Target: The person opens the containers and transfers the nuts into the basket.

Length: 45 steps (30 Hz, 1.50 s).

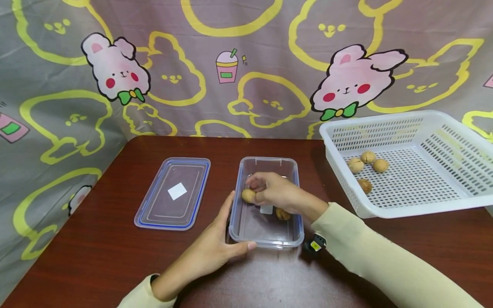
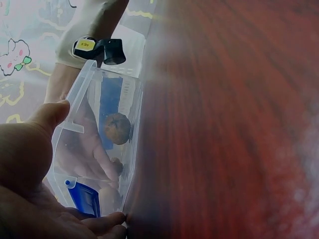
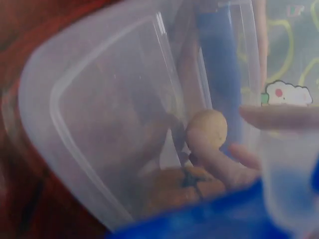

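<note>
Walnut [image 1: 248, 196], pale tan, pinched at the fingertips of the right hand [image 1: 275, 192], which reaches down inside the clear plastic container [image 1: 265, 237]; the nut sits at the hand's left tip, just above the container floor near its left wall. Second walnut [image 1: 283, 214], darker, lying on the container floor just beside and below the right wrist, apart from the held one. Left hand [image 1: 215, 248]: fingers straight and together along the container's left wall, thumb laid against the near front rim, bracing the box rather than closing round it. Container stands on a dark red-brown table [image 1: 96, 256], near its middle. Clear lid with blue seal [image 1: 173, 192], flat on the table just left of the container, not touching it. White perforated basket [image 1: 423, 128], to the right, holding four further walnuts [image 1: 367, 164] in a loose group toward its left side. Cartoon rabbit cloth [image 1: 246, 64] hung behind the table. Right wrist view alone shows the held nut from inside the box, resting against a fingertip with the darker nut below it; head view hides that contact. Left wrist view alone shows the thumb on the rim and the loose nut through the wall.
</note>
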Each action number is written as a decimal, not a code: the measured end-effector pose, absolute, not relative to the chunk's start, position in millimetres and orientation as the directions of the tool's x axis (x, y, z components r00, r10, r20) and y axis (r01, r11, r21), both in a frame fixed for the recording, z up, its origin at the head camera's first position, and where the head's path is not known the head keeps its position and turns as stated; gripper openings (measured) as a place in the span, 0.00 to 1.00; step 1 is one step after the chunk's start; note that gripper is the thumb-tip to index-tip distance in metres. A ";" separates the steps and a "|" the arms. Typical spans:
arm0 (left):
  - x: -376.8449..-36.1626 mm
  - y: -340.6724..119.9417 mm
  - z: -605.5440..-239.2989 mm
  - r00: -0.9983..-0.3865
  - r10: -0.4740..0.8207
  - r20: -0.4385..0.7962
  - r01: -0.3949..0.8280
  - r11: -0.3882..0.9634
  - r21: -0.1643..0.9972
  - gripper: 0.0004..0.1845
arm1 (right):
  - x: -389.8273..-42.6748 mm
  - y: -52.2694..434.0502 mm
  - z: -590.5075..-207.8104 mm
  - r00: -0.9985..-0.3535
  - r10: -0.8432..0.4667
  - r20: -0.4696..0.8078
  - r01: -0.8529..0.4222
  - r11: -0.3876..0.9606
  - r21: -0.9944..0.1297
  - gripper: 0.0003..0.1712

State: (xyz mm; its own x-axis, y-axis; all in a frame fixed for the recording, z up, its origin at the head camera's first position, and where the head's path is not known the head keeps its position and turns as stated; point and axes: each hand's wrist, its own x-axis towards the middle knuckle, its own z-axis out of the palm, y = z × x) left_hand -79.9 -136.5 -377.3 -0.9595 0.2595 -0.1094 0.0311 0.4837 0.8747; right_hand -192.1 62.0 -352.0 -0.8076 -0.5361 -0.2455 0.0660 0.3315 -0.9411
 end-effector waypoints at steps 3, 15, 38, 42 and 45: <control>-80.2 -136.0 -376.8 -0.958 0.266 -0.105 0.038 0.481 0.876 0.67 | -191.8 60.5 -354.8 -0.803 -0.539 -0.255 0.116 0.279 -0.953 0.25; -79.8 -135.5 -376.8 -0.957 0.273 -0.101 0.045 0.481 0.875 0.67 | -188.2 60.1 -355.2 -0.799 -0.549 -0.245 0.175 0.178 -0.968 0.22; -79.6 -134.8 -376.7 -0.960 0.252 -0.120 0.019 0.489 0.872 0.67 | -180.5 79.3 -332.2 -0.817 -0.542 -0.196 0.141 0.142 -0.980 0.23; -79.9 -135.3 -377.2 -0.961 0.251 -0.113 0.023 0.482 0.876 0.67 | -177.0 88.4 -321.7 -0.832 -0.520 -0.192 0.139 0.141 -0.980 0.24; -80.0 -135.9 -377.6 -0.962 0.247 -0.115 0.020 0.485 0.874 0.67 | -174.5 98.7 -312.7 -0.846 -0.501 -0.180 0.114 0.160 -0.981 0.22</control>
